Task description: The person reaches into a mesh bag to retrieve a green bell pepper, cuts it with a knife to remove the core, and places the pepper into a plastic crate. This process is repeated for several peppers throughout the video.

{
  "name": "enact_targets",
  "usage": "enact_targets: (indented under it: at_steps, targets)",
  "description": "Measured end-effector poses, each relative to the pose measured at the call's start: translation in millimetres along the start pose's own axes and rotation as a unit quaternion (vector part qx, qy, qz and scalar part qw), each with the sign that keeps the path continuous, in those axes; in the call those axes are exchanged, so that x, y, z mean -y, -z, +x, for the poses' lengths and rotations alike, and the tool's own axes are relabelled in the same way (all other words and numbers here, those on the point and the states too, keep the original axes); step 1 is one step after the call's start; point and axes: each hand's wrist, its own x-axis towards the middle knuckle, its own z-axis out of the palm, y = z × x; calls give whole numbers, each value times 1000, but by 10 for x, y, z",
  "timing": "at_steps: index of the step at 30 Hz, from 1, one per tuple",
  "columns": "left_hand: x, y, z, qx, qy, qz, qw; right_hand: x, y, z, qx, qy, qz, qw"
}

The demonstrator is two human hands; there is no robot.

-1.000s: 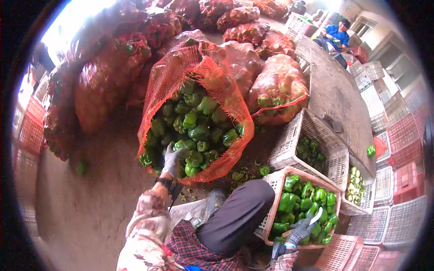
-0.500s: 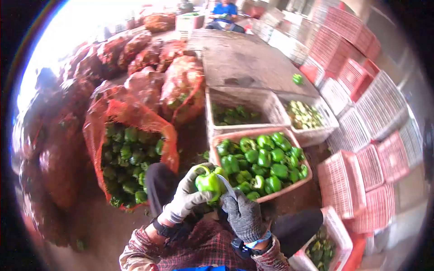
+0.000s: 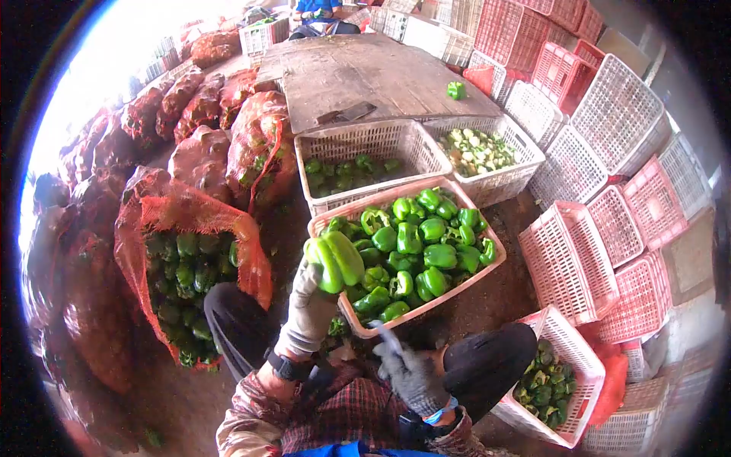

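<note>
Our left hand (image 3: 308, 308): curled round a green pepper (image 3: 333, 261) by the pink crate's (image 3: 499, 257) left edge. Our right hand (image 3: 415, 383): closed on a knife (image 3: 387, 336). Pepper: probably light, firm, slick, bruisable; we best cup its sides.

knife (image 3: 386, 335) in right hand (image 3: 413, 378): blurred | left hand (image 3: 311, 311): partly hidden by pepper (image 3: 335, 261) | far person (image 3: 318, 11): head is cut off

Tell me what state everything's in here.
Green bell pepper: visible side whole, in left hand
Knife: blurred, in right hand
Near mesh sack: open, holding peppers
Pink crate: heaped with peppers
White crate behind: partly filled
White crate beside it: holding pale pieces
</note>
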Motion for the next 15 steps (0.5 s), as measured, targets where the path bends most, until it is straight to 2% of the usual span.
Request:
enact_targets:
  at_steps: [1, 2, 3, 4, 5, 6, 8, 9, 11, 12, 13, 15]
  targets:
    - [13, 23, 33, 14, 25, 16, 999, 101, 66, 57, -40, -51, 87, 994]
    - [42, -45, 23, 48, 55, 29, 997, 47, 129, 155, -97, -14, 140, 985]
    - [80, -122, 10, 84, 89, 42, 992, 186, 245, 219, -106, -37, 146, 983]
    - [289, 16, 28, 114, 88, 100, 984, 232, 366, 329, -54, -101, 124, 986]
    - [357, -114, -26, 124, 78, 108, 983, 259, 471, 434, -2, -165, 102, 981]
    - [400, -198, -58, 125, 123, 82, 981, 257, 495, 528, 0, -104, 77, 992]
    - [471, -235, -60, 152, 175, 74, 970, 177, 626, 585, 18, -152, 165, 974]
    - [458, -248, -10, 191, 132, 204, 951, 96, 685, 605, 37, -185, 187, 964]
    - [490, -121, -29, 205, 134, 391, 887, -79, 630, 673, -27, -12, 34, 999]
    - [457, -184, -121, 152, 210, 341, 904, -72, 598, 677, -33, 47, -1, 998]
    - [579, -208, -202, 120, 122, 306, 937, -44, 563, 683, -43, 106, -37, 993]
    - [666, -127, -155, 126, 34, 418, 899, -307, 415, 637, -36, 69, -46, 996]
